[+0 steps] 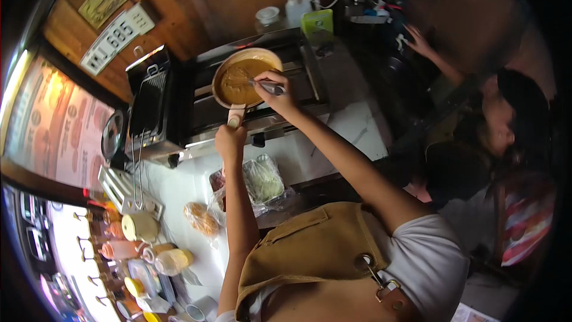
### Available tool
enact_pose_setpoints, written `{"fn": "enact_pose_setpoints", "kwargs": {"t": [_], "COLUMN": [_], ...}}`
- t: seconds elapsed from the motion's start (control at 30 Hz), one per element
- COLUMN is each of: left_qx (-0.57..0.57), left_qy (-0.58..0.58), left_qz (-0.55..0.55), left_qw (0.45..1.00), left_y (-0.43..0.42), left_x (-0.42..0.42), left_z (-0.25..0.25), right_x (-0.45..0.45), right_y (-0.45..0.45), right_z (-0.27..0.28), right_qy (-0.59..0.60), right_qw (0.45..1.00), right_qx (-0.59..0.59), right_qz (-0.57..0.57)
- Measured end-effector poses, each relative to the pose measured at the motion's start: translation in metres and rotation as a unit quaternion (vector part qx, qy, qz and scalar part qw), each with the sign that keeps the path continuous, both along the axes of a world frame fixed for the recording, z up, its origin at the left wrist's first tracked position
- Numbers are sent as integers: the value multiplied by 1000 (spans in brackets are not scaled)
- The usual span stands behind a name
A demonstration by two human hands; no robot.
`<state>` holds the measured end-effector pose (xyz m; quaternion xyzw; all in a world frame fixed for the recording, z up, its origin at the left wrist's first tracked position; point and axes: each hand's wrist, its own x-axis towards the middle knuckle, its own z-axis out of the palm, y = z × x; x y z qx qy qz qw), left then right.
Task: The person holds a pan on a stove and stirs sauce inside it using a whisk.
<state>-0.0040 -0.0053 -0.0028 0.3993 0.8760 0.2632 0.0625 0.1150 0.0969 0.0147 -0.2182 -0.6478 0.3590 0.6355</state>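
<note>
A light-coloured pan (267, 53) holding a thick brown sauce (250, 70) sits on the dark flat cooktop (199, 107). My left hand (230, 140) is closed around the pan's pale handle (236, 113), at the near side. In my right hand (277, 92) is a whisk (273, 87), gripped by its dark handle, with its wire end down in the sauce. The wires are only partly visible there.
A fryer with a wire basket (152, 92) stands left of the cooktop. Plastic-covered food trays (264, 179), a bagged bun (201, 219) and several sauce bottles (122, 250) occupy the white counter. At right, another person (506, 119) reaches toward the back.
</note>
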Motion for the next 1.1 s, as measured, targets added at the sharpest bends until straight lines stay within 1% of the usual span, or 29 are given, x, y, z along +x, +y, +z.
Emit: {"fn": "enact_pose_setpoints", "kwargs": {"t": [0.07, 0.13, 0.17, 0.23, 0.3, 0.33, 0.43, 0.47, 0.53, 0.57, 0.63, 0.7, 0.77, 0.8, 0.83, 0.9, 1.0, 1.03, 1.1], "left_qx": [-9, -8, -12, -12, -33, -29, -34, -33, -31, -29, -34, -38, -26, -29, -30, -35, -45, 10, 28], "left_qy": [-2, 0, 8, 14, 2, 2, 0, 4, 8, 10, 21, 26, 25, 24, 15, 7, 6, 51, 55], "left_qz": [-6, -12, -4, 2, 4, 12, 6, 5, 3, 5, 6, 3, 10, 6, 3, -6, 3, -1, 0], "left_qw": [1000, 1000, 1000, 1000, 999, 999, 999, 999, 999, 1000, 999, 999, 999, 999, 999, 999, 999, 999, 998], "left_y": [1, 1, 1, 3, 5, 3, 2, 2, 1, 1, 2, 3, 4, 4, 3, 3, 5, 5, 3], "left_x": [-1, -1, -1, -4, -8, -3, -2, -3, -3, -3, -1, -1, -2, -2, -3, -6, -8, -9, -6], "left_z": [1, 1, 0, -4, -10, -2, -2, -2, -2, -2, 0, 1, -3, -4, -4, -7, -9, -17, -15], "right_x": [5, 12, 23, 36, 32, 29, 11, 8, 2, 4, 9, 19, 33, 34, 32, 25, 7, 4, 2], "right_y": [7, 3, -6, -30, -39, -41, -29, -22, -7, 0, 3, -3, -29, -37, -39, -41, -20, -13, -2], "right_z": [0, -1, 6, 18, 16, 17, 12, 9, 6, 4, 3, 3, 21, 24, 22, 24, 13, 9, 4], "right_qy": [15, 27, -39, -90, -54, -61, -19, -15, -24, -52, -41, -39, -68, -75, -61, -45, -44, -44, -27], "right_qw": [999, 993, 992, 990, 997, 997, 999, 999, 996, 992, 990, 990, 991, 994, 997, 998, 998, 998, 997], "right_qx": [13, 31, 12, -10, 7, 25, 15, 16, 80, 83, 52, 42, 14, -19, 4, 12, 28, 28, 36], "right_qz": [-27, -110, -120, -107, -46, -30, 31, 30, -43, -85, -128, -131, -111, -80, -54, -29, -23, -33, -60]}}
